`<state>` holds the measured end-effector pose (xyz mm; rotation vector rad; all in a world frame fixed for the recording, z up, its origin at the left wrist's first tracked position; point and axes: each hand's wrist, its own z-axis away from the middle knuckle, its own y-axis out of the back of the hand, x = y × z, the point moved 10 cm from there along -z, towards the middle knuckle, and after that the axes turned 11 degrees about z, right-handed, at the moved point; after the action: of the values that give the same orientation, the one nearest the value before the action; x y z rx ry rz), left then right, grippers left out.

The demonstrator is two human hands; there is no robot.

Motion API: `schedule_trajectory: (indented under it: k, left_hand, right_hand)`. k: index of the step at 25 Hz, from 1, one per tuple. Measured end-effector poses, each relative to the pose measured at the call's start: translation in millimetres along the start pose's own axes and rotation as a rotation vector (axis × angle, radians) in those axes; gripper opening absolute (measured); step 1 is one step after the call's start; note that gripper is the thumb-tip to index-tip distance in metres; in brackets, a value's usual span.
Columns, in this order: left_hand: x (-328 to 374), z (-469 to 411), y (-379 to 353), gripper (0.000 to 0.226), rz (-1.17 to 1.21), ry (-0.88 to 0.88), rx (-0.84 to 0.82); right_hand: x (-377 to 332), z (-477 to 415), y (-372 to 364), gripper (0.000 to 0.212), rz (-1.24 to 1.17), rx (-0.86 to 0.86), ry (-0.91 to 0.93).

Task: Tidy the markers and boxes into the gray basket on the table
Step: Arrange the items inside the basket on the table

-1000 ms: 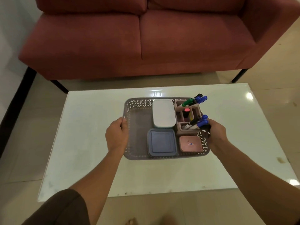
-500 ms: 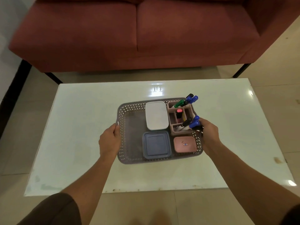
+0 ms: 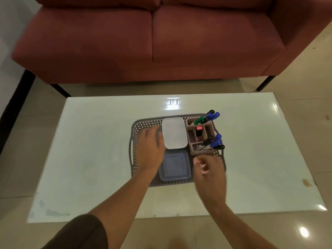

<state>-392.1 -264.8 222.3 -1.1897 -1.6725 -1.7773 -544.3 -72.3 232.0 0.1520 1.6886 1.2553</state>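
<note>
Seemingly the sorting is all but done, so what remains is squaring things up without upsetting them. At the middle of the white table (image 3: 89,159), a little right of centre, sits the gray basket (image 3: 143,124), and the left hand (image 3: 150,150) lies over its left part with fingers stretched out and holding nothing. The fingertips reach toward the far left corner, and the hand's right side is just beside the white box (image 3: 174,133); blur hides whether they touch. A flat, gentle push from that side would seat the box against its neighbours better than a grab. Nearer the front edge, the blue-lidded box (image 3: 175,165) lies flat, just beside the white one, and looks settled. Next comes the mauve divided organiser (image 3: 190,139) in the far right corner of the basket. Its markers (image 3: 212,115) lean out over the right rim, a second bunch (image 3: 215,142) doing the same lower down, and they look the likeliest things to tip. Any nudge should therefore go low on the boxes, never against the organiser's wall. The right hand (image 3: 209,169) hovers over the near right corner with loosely curled fingers. It is smeared by motion, so I cannot tell whether it pinches anything, and what lies beneath it is hidden. It should lift straight up, well clear of the marker caps.
</note>
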Motion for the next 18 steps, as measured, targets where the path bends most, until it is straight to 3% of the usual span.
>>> schedule_trajectory:
  k: [2, 5, 8, 10, 13, 16, 18]
  left_hand:
    - [15.6, -14.6, -34.3, 0.038, -0.018, -0.067, -0.191]
    - [26.7, -39.9, -69.0, 0.048, -0.152, -0.153, -0.368]
    - [17.2, -51.6, -90.8, 0.055, -0.442, -0.199, -0.58]
    - [7.9, -57.6, -87.6, 0.055, -0.539, -0.185, -0.603]
    - [-12.4, -59.3, -62.8, 0.048, -0.588, -0.063, -0.534]
    - [-49.4, -46.5, -29.5, 0.034, -0.594, 0.098, -0.442]
    - [-59.0, -42.0, -13.6, 0.031, -0.478, 0.108, -0.365]
  right_hand:
    - [-6.5, 2.0, -43.6, 0.026, 0.042, -0.185, -0.044]
    - [3.8, -5.5, -92.5, 0.038, -0.019, -0.346, -0.323]
    - [15.5, -5.4, -124.8, 0.032, -0.422, -0.39, -0.687]
    - [14.1, -7.9, -133.3, 0.027, -0.547, -0.396, -0.796]
    - [13.6, -19.4, -139.9, 0.024, -0.543, -0.363, -0.761]
    - [5.7, -35.0, -136.4, 0.029, -0.312, -0.316, -0.589]
    - [2.2, -39.4, -129.2, 0.035, -0.199, -0.27, -0.541]
